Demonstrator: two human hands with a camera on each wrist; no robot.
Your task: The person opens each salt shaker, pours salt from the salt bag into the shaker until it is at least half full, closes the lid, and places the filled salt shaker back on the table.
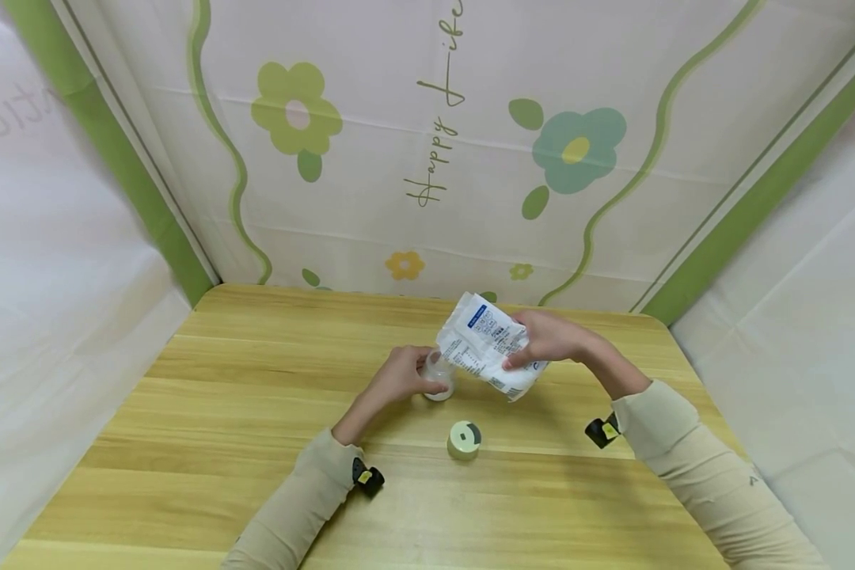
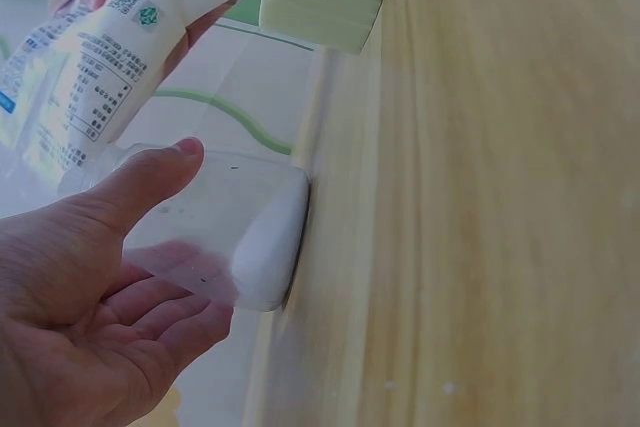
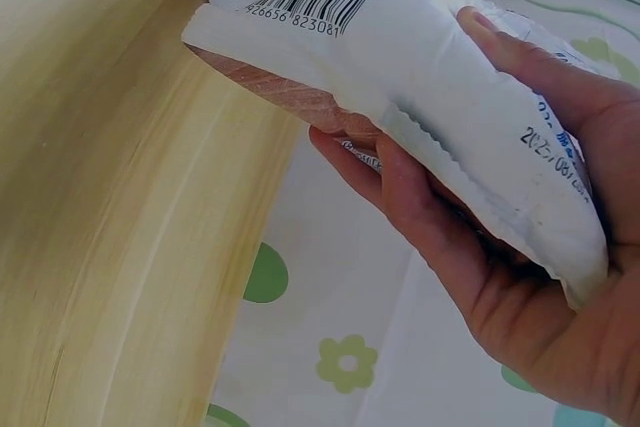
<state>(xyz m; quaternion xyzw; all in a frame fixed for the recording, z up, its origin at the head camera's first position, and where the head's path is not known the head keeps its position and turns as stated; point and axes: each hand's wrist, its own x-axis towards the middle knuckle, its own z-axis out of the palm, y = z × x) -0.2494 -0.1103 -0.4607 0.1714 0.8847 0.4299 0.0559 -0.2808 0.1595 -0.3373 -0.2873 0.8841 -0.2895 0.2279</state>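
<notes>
A clear jar (image 2: 215,212) with white powder heaped at its bottom stands on the table. My left hand (image 1: 401,374) holds it, thumb on one side and curled fingers on the other. In my right hand (image 1: 552,336) a white printed bag (image 1: 488,340) is gripped, tilted so that its upper left end meets the jar's mouth. The barcode end of the bag (image 3: 330,7) shows in the right wrist view. Nearer to me, a pale green lid (image 1: 464,440) sits on the table, touched by neither hand. Whether powder is falling cannot be made out.
The wooden table (image 1: 256,443) reaches back to a white curtain (image 1: 370,206) with flowers and lettering. More white cloth (image 1: 64,301) hangs on the left, and a similar sheet (image 1: 798,348) on the right. Each wrist carries a small black camera (image 1: 368,478).
</notes>
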